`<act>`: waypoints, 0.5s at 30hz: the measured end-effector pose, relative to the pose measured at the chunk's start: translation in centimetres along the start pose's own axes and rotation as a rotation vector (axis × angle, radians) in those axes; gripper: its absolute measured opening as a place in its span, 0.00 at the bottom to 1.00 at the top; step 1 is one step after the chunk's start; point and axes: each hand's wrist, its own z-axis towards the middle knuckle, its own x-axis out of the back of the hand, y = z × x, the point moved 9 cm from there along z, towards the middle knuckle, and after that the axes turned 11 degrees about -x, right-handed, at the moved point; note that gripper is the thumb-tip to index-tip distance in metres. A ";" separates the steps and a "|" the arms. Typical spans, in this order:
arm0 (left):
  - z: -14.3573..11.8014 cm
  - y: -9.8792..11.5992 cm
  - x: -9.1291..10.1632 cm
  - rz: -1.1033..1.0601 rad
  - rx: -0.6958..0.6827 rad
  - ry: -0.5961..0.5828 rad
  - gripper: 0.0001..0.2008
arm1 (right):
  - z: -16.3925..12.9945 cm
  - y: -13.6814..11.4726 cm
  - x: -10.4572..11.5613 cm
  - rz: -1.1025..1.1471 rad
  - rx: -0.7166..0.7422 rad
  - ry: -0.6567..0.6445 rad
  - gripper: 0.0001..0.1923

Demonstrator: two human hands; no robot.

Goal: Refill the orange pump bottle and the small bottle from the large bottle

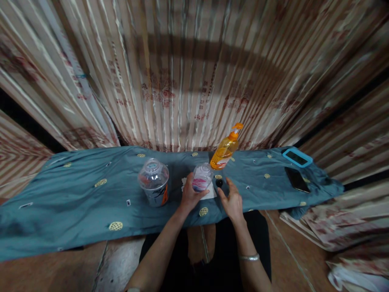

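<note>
My left hand (190, 195) is wrapped round a small clear plastic cup (203, 177) with a pink and purple patch on its side. The cup is tilted above a white sheet (210, 193), part of which is hidden by the cup and hand. To its right my right hand (232, 200) is held with thumb and fingers apart, nothing between them. A small round black object (219, 183) lies just beyond those fingertips; its kind is unclear. Behind the cup stands a pump bottle (224, 153) of orange liquid with an orange pump head.
On the left stands a clear plastic cup with a domed lid (154, 182). A blue-framed device (297, 157) and a dark phone (297, 179) lie at the right end. A blue-green patterned cloth (75, 198) covers the narrow table; a striped curtain (182, 81) hangs behind.
</note>
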 end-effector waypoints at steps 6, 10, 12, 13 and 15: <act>0.0 0.6 0.0 -0.068 -0.011 -0.012 0.54 | -2.4 -1.3 0.7 0.057 -0.032 -0.025 0.36; -1.5 1.5 1.1 -0.053 -0.002 -0.039 0.57 | -3.9 -2.1 1.4 0.096 -0.052 -0.033 0.36; -3.3 2.4 2.8 -0.034 -0.024 -0.030 0.52 | -5.0 -2.7 1.4 0.119 -0.075 -0.051 0.35; -4.5 2.8 3.8 -0.028 -0.031 -0.028 0.48 | -5.8 -3.0 1.3 0.133 -0.089 -0.070 0.35; -7.1 3.2 6.4 -0.011 -0.019 -0.021 0.39 | -7.5 -3.6 0.7 0.164 -0.117 -0.129 0.34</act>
